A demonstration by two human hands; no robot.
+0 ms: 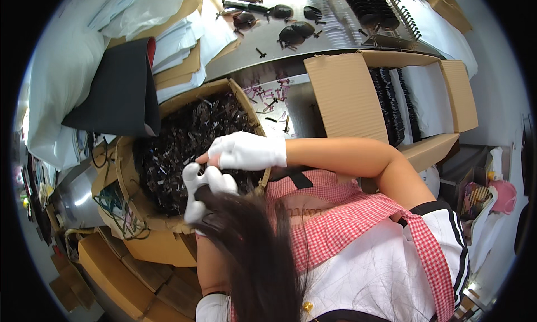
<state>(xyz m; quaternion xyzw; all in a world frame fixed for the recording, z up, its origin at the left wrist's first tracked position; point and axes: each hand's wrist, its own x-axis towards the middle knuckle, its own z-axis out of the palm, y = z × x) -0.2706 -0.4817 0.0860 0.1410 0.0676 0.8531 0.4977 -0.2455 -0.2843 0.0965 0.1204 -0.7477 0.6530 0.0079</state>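
White-gloved, the left hand (208, 189) and right hand (246, 151) meet, fingers narrowed, at the carton's (126, 165) near right corner; I cannot tell what they hold. Dark pieces (168, 132) fill it, beside the counter's (243, 58) near edge, long axes pointing every way.

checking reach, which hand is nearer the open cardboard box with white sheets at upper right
Right. The right hand is left of and below that open box in the picture; the left hand is farther left and lower still.
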